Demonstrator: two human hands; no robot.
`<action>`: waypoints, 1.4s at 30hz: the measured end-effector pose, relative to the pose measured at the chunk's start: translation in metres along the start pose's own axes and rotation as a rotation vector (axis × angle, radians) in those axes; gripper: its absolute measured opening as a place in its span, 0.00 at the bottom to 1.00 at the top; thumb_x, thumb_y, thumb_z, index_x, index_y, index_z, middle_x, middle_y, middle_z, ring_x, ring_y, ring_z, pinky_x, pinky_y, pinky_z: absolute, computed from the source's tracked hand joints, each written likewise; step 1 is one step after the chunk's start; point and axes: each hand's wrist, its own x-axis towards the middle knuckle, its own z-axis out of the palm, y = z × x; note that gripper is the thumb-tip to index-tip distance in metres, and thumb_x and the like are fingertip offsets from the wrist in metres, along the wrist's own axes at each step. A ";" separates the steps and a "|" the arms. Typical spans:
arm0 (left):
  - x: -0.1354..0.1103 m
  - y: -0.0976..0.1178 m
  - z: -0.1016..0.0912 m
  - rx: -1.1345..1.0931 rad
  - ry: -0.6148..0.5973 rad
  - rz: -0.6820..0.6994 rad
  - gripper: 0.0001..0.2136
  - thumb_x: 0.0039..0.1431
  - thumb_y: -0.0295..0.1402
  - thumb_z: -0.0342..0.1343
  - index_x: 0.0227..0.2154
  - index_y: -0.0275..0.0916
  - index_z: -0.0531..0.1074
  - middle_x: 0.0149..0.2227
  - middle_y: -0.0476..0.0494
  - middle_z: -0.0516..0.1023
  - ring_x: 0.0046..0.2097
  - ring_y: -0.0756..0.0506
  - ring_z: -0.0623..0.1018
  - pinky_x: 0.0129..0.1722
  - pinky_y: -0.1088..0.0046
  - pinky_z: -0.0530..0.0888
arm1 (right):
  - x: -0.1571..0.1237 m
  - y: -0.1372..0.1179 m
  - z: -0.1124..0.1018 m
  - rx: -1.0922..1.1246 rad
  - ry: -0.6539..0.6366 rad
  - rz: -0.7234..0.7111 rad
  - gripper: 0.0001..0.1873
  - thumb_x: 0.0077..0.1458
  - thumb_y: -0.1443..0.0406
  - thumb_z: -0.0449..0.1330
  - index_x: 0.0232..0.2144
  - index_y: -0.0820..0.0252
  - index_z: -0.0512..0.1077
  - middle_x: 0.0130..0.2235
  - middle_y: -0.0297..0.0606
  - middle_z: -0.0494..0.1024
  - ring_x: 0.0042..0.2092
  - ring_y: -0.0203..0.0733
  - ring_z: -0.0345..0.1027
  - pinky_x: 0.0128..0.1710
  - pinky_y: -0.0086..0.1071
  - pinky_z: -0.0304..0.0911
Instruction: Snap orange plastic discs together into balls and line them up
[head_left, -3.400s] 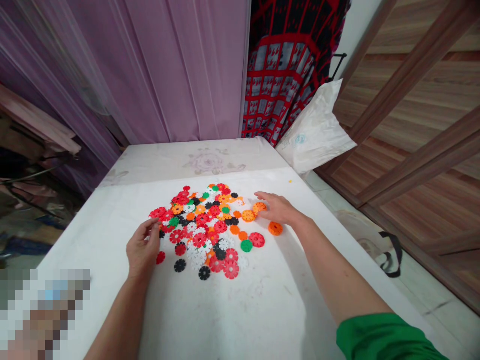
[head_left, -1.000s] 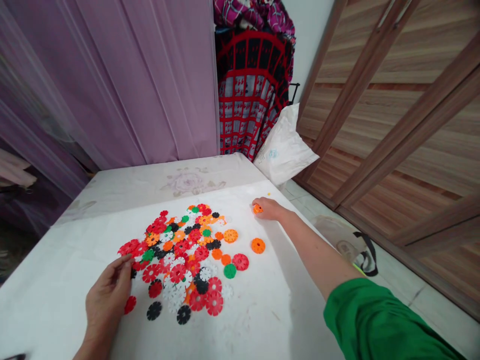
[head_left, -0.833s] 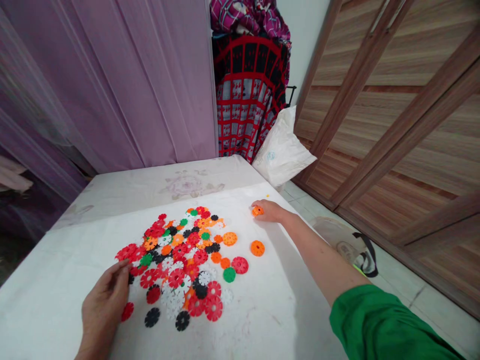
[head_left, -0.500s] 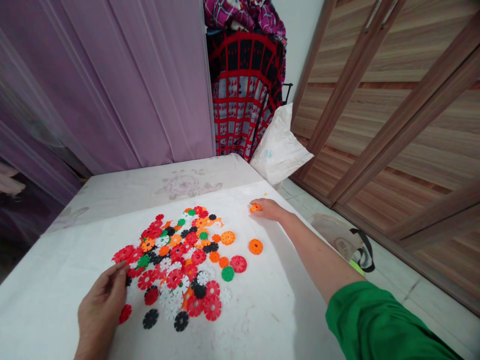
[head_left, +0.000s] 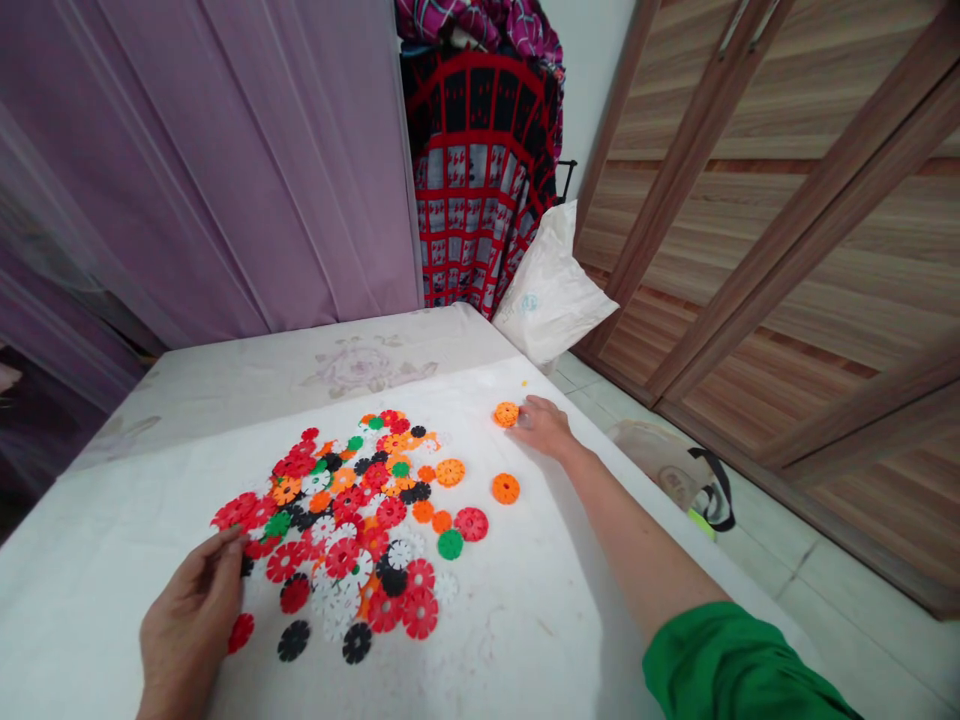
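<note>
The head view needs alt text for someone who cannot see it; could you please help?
A person's right hand is beside orange discs, and the left hand is at the left edge of a pile of red, orange, white, black and green discs on a white-covered table.

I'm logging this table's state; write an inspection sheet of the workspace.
Surface: white table cover, floral at far end.
Things: pile of notched discs in red, orange, black, white and green; nearer orange piece and farther orange piece apart at right.
Clutter: yellow speck near right edge.
Hands: left hand at pile's left edge; right hand beside farther orange piece; contact unclear for both.
Cables: nothing seen.
Surroundings: purple curtain, white bag, wooden cabinet.
</note>
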 end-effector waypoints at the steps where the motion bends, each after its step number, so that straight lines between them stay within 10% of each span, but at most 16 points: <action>1: 0.000 0.002 -0.001 -0.002 -0.009 -0.015 0.19 0.52 0.48 0.54 0.42 0.44 0.76 0.35 0.49 0.81 0.36 0.45 0.80 0.40 0.70 0.79 | -0.003 -0.001 0.004 0.008 0.024 0.004 0.22 0.53 0.53 0.62 0.48 0.55 0.75 0.62 0.44 0.66 0.63 0.53 0.58 0.58 0.44 0.58; 14: -0.005 0.012 -0.007 0.070 -0.068 -0.079 0.21 0.55 0.51 0.51 0.46 0.46 0.74 0.37 0.49 0.80 0.32 0.47 0.77 0.37 0.67 0.78 | -0.007 -0.005 0.023 0.069 0.156 -0.009 0.15 0.56 0.56 0.59 0.44 0.52 0.76 0.58 0.38 0.72 0.61 0.47 0.60 0.59 0.42 0.54; 42: -0.007 0.018 -0.008 0.078 -0.042 -0.052 0.20 0.53 0.50 0.53 0.43 0.45 0.75 0.35 0.49 0.80 0.31 0.47 0.77 0.26 0.73 0.75 | 0.014 -0.049 0.023 0.110 0.011 0.071 0.22 0.54 0.56 0.58 0.50 0.57 0.73 0.65 0.44 0.62 0.68 0.55 0.44 0.64 0.52 0.41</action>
